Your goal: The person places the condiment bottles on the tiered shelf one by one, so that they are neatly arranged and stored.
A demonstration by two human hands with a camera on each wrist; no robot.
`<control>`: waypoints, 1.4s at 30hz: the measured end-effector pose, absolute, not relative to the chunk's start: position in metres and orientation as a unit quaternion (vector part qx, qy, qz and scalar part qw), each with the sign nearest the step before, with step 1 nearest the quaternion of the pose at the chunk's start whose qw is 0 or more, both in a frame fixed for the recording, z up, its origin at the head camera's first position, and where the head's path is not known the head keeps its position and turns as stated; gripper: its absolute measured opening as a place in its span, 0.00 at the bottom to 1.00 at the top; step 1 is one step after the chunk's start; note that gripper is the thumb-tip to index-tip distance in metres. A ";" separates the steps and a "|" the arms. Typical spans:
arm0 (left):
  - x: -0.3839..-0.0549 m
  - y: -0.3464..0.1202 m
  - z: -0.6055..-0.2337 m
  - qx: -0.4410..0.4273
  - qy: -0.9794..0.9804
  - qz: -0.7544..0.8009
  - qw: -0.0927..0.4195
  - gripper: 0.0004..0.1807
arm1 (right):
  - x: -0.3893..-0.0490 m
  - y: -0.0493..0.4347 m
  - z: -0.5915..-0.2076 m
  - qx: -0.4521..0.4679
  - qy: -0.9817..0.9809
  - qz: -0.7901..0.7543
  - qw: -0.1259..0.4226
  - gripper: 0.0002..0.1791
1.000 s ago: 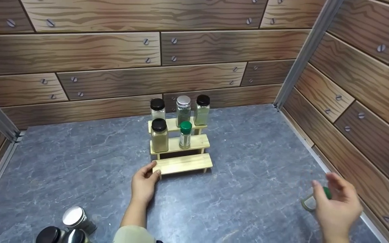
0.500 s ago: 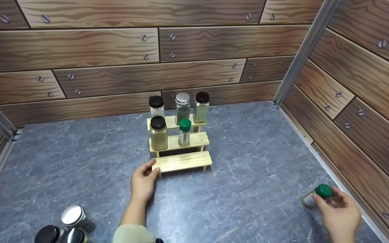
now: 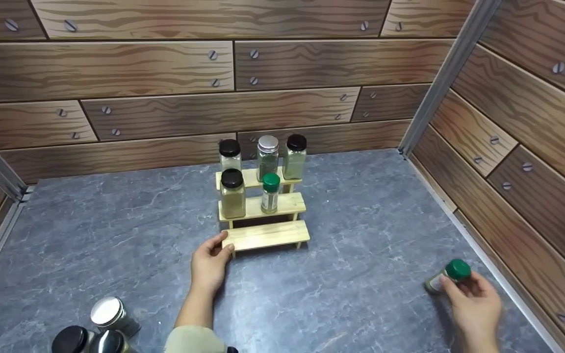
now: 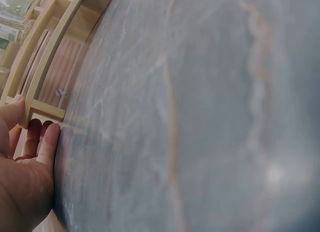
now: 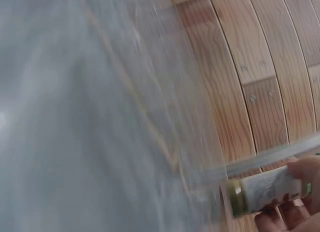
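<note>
In the head view a three-step wooden spice rack (image 3: 265, 235) stands on the grey-blue marbled surface. My left hand (image 3: 209, 267) holds the left end of its lowest step, thumb on top; the left wrist view shows the other fingers at the end of the rack (image 4: 47, 110). At the right, my right hand (image 3: 476, 306) grips a green-capped spice jar (image 3: 458, 269), tilted, its cap end towards the palm. The right wrist view shows the pale label and greenish bottom of this jar (image 5: 265, 192).
The top step carries three jars, the middle one silver-capped (image 3: 268, 157). On the middle step stand a black-capped jar (image 3: 233, 198) and a green-capped jar (image 3: 270, 193). More jars (image 3: 108, 314) stand at the lower left. Wood-patterned walls (image 3: 165, 68) enclose the surface.
My right hand has closed its fingers on the green-capped jar and moved it slightly left and up in the head view. The left hand stays at the rack.
</note>
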State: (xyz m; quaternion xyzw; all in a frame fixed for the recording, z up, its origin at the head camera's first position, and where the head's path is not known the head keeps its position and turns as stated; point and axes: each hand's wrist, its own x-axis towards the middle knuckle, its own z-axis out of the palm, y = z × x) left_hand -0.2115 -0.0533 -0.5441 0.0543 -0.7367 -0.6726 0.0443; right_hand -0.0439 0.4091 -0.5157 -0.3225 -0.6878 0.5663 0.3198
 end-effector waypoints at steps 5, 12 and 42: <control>-0.212 -0.056 -0.544 0.055 -0.736 -0.673 0.048 0.21 | -0.079 0.382 -0.502 -0.238 -0.717 0.554 0.350 0.22; -0.213 -0.056 -0.543 0.051 -0.739 -0.671 0.046 0.21 | -0.132 0.336 -0.471 -0.133 -0.738 0.574 0.330 0.25; -0.211 -0.055 -0.547 0.056 -0.734 -0.675 0.052 0.21 | -0.266 0.209 -0.462 -0.003 -0.788 0.583 0.197 0.21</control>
